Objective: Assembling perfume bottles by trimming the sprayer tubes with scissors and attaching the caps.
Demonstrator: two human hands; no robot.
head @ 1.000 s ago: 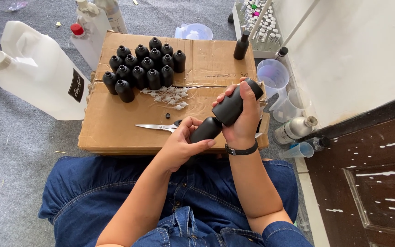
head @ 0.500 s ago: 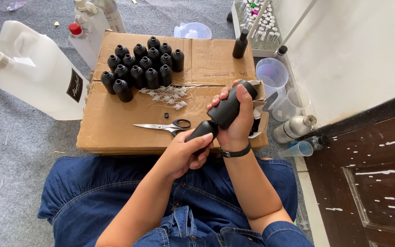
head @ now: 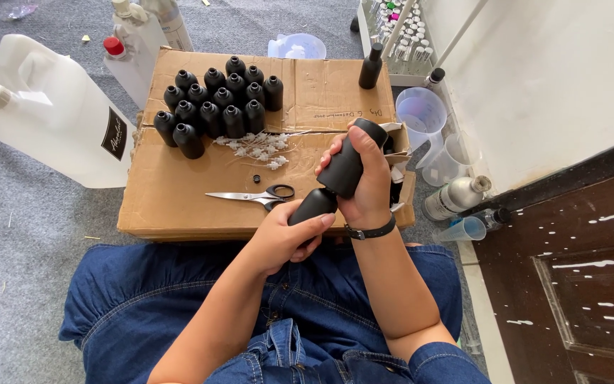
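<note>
Holding a black bottle (head: 342, 167), the right hand (head: 367, 188) wraps tight around it above the cardboard box (head: 179, 206). Just below, the left hand (head: 282, 238) squeezes a smaller black bottle (head: 312, 206); both touch end to end. Scissors (head: 254, 195) lie beside them.
</note>
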